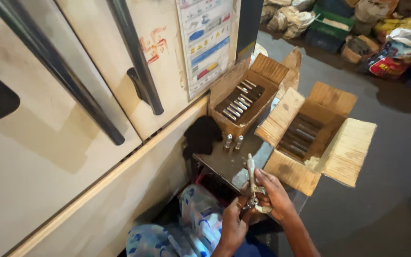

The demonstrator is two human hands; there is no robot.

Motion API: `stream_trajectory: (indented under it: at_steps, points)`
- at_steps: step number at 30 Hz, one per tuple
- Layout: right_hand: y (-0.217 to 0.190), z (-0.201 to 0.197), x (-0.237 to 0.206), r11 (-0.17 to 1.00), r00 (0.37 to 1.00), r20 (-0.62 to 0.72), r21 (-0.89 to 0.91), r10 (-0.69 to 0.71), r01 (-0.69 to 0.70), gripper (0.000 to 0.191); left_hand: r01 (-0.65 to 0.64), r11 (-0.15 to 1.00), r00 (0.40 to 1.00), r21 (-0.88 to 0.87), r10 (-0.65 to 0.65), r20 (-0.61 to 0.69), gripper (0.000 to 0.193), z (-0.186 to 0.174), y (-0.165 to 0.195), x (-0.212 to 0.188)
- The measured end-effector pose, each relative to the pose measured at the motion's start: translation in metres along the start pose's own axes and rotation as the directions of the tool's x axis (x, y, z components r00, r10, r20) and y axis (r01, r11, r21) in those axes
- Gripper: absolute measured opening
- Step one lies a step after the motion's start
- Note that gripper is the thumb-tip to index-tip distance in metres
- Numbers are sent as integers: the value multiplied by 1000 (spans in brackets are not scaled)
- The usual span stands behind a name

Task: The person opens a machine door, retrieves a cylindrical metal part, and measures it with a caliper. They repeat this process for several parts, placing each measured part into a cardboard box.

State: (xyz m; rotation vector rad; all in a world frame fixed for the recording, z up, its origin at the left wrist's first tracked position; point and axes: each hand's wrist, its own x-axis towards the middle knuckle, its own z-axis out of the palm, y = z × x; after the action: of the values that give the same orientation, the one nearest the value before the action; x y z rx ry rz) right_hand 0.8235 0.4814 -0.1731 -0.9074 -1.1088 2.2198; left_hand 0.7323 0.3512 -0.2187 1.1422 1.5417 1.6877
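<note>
Near the bottom centre, both hands hold one long metal part above a small metal work surface.

Right hand (273, 196) wraps closed around the shaft of the metal part (251, 183), which points away from the person. Left hand (232, 223) pinches the near end of the part with closed fingertips. Two short metal pieces (233, 142) stand upright on the work surface (224, 164), just beyond. Two open cardboard boxes, far box (243, 97) and right box (310, 135), hold rows of similar parts. A dark cloth (201, 135) lies left.

Dim warm light, deep shadows at right, soft blur, wide-angle bending at edges.
</note>
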Motion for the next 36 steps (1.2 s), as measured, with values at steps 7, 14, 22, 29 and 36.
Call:
stream_trajectory:
  at_steps: [7, 14, 22, 29, 36]
  points:
    - [7, -9, 2, 998, 995, 78, 32, -55, 53, 37, -65, 998, 998, 10, 65, 21, 31, -1, 1, -2]
    - [1, -5, -2, 998, 1000, 15, -57, -14, 15, 38, 89, 988, 996, -128, -87, 25, 23, 5, 4, -5]
    - [7, -6, -7, 998, 997, 51, -14, -55, 56, 39, -97, 995, 995, 32, 97, 14, 29, 0, 2, -5]
    - [9, -4, -8, 993, 999, 7, 106, 51, -52, 54, 33, 991, 998, -131, -26, 55, 28, 0, 10, -6]
    - [0, 0, -19, 997, 994, 100, 74, -37, 29, 56, -44, 996, 997, -80, 49, 55, 28, 3, 10, -5]
